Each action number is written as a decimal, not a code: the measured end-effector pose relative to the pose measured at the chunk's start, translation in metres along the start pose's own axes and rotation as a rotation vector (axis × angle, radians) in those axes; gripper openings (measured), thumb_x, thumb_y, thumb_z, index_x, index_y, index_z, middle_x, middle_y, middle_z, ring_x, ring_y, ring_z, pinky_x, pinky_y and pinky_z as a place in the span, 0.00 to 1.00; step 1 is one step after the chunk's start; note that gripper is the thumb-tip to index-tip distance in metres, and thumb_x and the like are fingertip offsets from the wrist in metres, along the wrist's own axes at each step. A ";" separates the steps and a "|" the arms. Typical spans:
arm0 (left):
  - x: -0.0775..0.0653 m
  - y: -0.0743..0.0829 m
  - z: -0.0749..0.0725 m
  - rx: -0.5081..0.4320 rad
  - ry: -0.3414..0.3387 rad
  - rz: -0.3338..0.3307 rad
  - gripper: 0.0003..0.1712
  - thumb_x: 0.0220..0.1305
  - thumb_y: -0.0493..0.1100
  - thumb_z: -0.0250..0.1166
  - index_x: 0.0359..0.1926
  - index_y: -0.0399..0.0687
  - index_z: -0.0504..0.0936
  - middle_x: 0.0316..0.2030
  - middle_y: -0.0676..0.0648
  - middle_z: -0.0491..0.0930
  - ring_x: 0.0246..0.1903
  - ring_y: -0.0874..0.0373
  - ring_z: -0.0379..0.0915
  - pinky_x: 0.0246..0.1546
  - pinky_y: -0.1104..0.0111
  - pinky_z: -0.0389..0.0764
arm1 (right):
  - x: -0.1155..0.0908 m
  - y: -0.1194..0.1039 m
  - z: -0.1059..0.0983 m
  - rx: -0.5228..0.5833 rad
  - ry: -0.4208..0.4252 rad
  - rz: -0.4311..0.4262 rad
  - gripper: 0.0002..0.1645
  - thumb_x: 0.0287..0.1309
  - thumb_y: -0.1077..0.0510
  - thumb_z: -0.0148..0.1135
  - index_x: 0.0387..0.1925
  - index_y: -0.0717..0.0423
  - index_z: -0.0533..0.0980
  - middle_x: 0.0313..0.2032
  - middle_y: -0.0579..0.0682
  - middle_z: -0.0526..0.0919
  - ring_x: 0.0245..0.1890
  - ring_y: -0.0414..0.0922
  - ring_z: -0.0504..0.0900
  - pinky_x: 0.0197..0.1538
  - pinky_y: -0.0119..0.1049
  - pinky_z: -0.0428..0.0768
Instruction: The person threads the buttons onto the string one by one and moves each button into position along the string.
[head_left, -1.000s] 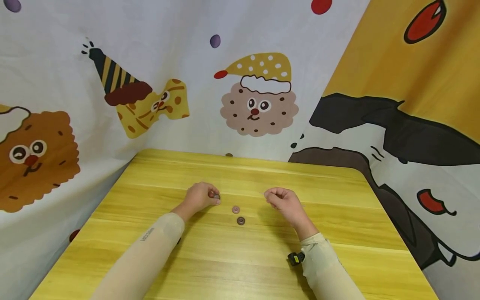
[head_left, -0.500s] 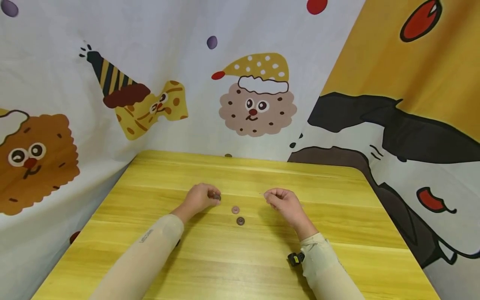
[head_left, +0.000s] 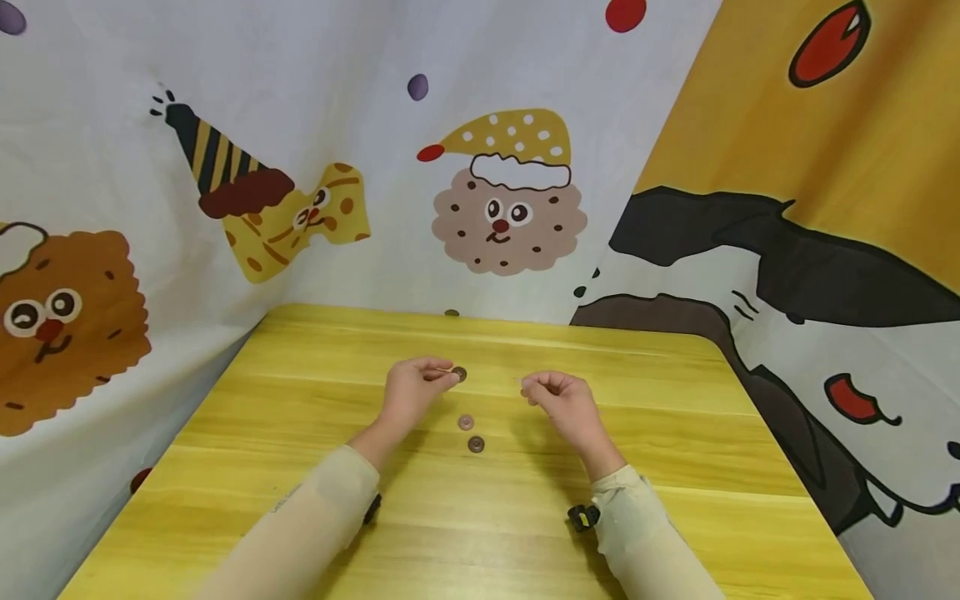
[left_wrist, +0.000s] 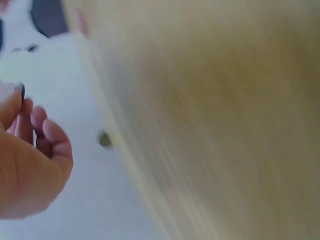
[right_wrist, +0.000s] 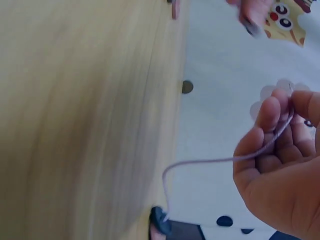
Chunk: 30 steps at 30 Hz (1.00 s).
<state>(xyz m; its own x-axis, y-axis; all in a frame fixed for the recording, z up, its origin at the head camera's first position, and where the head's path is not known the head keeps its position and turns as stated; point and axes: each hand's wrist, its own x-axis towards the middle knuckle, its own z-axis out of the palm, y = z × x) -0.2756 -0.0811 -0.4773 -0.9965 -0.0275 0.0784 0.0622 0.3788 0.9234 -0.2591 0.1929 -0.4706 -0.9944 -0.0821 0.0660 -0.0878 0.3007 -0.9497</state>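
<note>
In the head view my left hand (head_left: 411, 398) pinches a dark brown round button (head_left: 460, 374) between thumb and fingers, above the table. The button shows edge-on in the left wrist view. Facing it across a gap, my right hand (head_left: 567, 410) pinches a thin purple cord (right_wrist: 200, 161) near its end; a fine tip pokes up past the fingertips. In the right wrist view the cord loops down to a dark round piece (right_wrist: 160, 220) at the table. A pinkish button (head_left: 466, 422) and a dark brown button (head_left: 476, 444) lie on the table between the hands.
The yellow wood-grain table (head_left: 480, 533) spreads under both arms. Behind and to its sides hangs a white curtain (head_left: 352, 75) printed with cartoon figures. A small black device (head_left: 583, 518) is strapped at the right wrist.
My left hand has moved right and slightly away from me, carrying the dark brown button closer to the right hand. The right hand has barely moved, still pinching the cord.
</note>
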 end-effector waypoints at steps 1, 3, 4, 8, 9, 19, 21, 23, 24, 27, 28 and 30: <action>-0.003 0.006 0.007 -0.042 0.029 0.000 0.14 0.65 0.45 0.79 0.50 0.47 0.92 0.43 0.46 0.93 0.43 0.54 0.91 0.43 0.64 0.90 | 0.000 -0.002 0.002 -0.011 0.015 -0.017 0.16 0.72 0.44 0.70 0.43 0.53 0.88 0.38 0.55 0.89 0.41 0.53 0.84 0.38 0.37 0.81; -0.008 0.015 0.021 -0.118 0.075 0.010 0.13 0.64 0.44 0.80 0.48 0.47 0.92 0.40 0.47 0.93 0.40 0.55 0.91 0.41 0.67 0.89 | -0.001 -0.006 0.007 -0.029 0.045 -0.051 0.15 0.72 0.45 0.70 0.42 0.52 0.89 0.36 0.54 0.88 0.33 0.47 0.81 0.34 0.34 0.77; -0.011 0.018 0.027 -0.148 0.088 0.014 0.12 0.63 0.43 0.80 0.47 0.48 0.92 0.40 0.47 0.94 0.40 0.56 0.91 0.41 0.68 0.89 | -0.001 -0.008 0.009 -0.037 0.061 -0.070 0.14 0.73 0.46 0.69 0.41 0.52 0.89 0.35 0.52 0.88 0.31 0.44 0.79 0.33 0.32 0.76; -0.018 0.027 0.044 -0.244 0.102 0.012 0.12 0.66 0.42 0.78 0.49 0.48 0.91 0.41 0.48 0.94 0.31 0.58 0.88 0.25 0.62 0.88 | -0.002 -0.014 0.019 -0.070 0.121 -0.135 0.10 0.73 0.50 0.69 0.40 0.51 0.90 0.34 0.53 0.89 0.26 0.40 0.75 0.31 0.31 0.74; -0.019 0.028 0.046 -0.260 0.102 0.004 0.12 0.67 0.42 0.77 0.50 0.47 0.91 0.41 0.48 0.94 0.28 0.59 0.86 0.21 0.61 0.86 | -0.002 -0.015 0.021 -0.079 0.131 -0.147 0.10 0.73 0.51 0.69 0.41 0.53 0.90 0.33 0.53 0.89 0.27 0.40 0.76 0.31 0.31 0.75; -0.023 0.035 0.058 -0.307 0.128 -0.030 0.10 0.67 0.44 0.77 0.48 0.52 0.91 0.39 0.51 0.94 0.13 0.60 0.66 0.09 0.73 0.63 | -0.005 -0.019 0.030 -0.167 0.205 -0.170 0.08 0.70 0.52 0.70 0.37 0.49 0.90 0.27 0.47 0.87 0.26 0.43 0.78 0.37 0.35 0.76; -0.024 0.035 0.058 -0.307 0.141 -0.022 0.09 0.66 0.43 0.78 0.47 0.52 0.91 0.38 0.51 0.94 0.14 0.60 0.69 0.10 0.73 0.63 | -0.005 -0.018 0.032 -0.172 0.205 -0.176 0.08 0.70 0.52 0.70 0.37 0.49 0.90 0.27 0.47 0.87 0.26 0.43 0.78 0.38 0.35 0.76; -0.024 0.036 0.059 -0.299 0.157 -0.007 0.08 0.66 0.43 0.78 0.46 0.51 0.91 0.37 0.50 0.94 0.17 0.59 0.75 0.10 0.74 0.65 | -0.005 -0.018 0.033 -0.178 0.201 -0.180 0.07 0.70 0.53 0.70 0.36 0.49 0.90 0.28 0.47 0.88 0.27 0.42 0.79 0.38 0.35 0.76; -0.024 0.036 0.059 -0.295 0.163 -0.002 0.08 0.66 0.42 0.78 0.45 0.50 0.91 0.37 0.49 0.94 0.18 0.59 0.76 0.11 0.74 0.65 | -0.004 -0.017 0.034 -0.180 0.196 -0.180 0.07 0.70 0.53 0.70 0.36 0.49 0.90 0.28 0.47 0.88 0.27 0.42 0.79 0.36 0.34 0.77; -0.025 0.037 0.060 -0.275 0.173 0.023 0.08 0.65 0.41 0.78 0.45 0.49 0.91 0.36 0.48 0.94 0.23 0.60 0.83 0.16 0.75 0.73 | -0.004 -0.017 0.034 -0.188 0.195 -0.184 0.07 0.70 0.53 0.70 0.36 0.49 0.90 0.29 0.47 0.89 0.26 0.42 0.79 0.33 0.33 0.77; -0.025 0.038 0.061 -0.271 0.175 0.030 0.08 0.65 0.40 0.78 0.45 0.48 0.91 0.36 0.48 0.94 0.25 0.61 0.85 0.19 0.75 0.76 | -0.004 -0.017 0.035 -0.192 0.197 -0.184 0.08 0.70 0.53 0.70 0.36 0.48 0.90 0.28 0.47 0.89 0.26 0.42 0.79 0.33 0.32 0.76; -0.026 0.038 0.062 -0.263 0.176 0.041 0.08 0.65 0.40 0.78 0.44 0.48 0.91 0.36 0.48 0.94 0.28 0.61 0.87 0.26 0.74 0.82 | -0.004 -0.017 0.035 -0.202 0.206 -0.184 0.07 0.70 0.52 0.70 0.35 0.47 0.90 0.28 0.46 0.89 0.26 0.42 0.79 0.33 0.33 0.76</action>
<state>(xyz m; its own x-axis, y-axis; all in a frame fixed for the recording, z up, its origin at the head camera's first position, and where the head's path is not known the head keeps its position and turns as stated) -0.2502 -0.0088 -0.4673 -0.9695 -0.1855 0.1602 0.1371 0.1310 0.9819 -0.2517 0.1548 -0.4657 -0.9497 0.0353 0.3111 -0.2563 0.4828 -0.8374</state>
